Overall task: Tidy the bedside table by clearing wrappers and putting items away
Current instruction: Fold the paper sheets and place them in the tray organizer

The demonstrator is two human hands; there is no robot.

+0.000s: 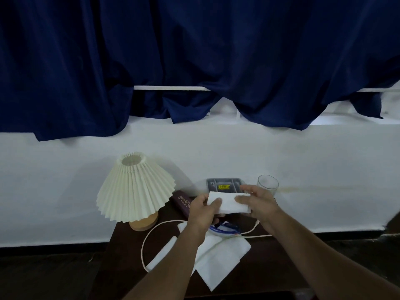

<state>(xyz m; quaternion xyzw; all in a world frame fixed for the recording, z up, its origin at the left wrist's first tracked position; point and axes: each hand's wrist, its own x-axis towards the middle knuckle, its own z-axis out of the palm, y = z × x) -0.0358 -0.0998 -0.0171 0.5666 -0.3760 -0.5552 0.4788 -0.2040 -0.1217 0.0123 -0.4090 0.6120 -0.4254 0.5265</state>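
Both hands hold a folded white tissue (pixel 229 203) above the dark bedside table (pixel 266 260). My left hand (pixel 203 211) pinches its left end with the thumb on top. My right hand (pixel 258 202) pinches its right end. Below them lie more white tissues (pixel 218 256) spread on the table, and a blue-and-white wrapper (pixel 225 230) partly hidden under my left hand. A maroon glasses case (pixel 183 202) lies to the left of my hands.
A pleated cream lamp (pixel 135 187) on a wooden base stands at the table's left, its white cord (pixel 147 239) looping across the top. A grey tray (pixel 224 185) and an empty glass (pixel 267 184) stand at the back. Blue curtains hang above the white wall.
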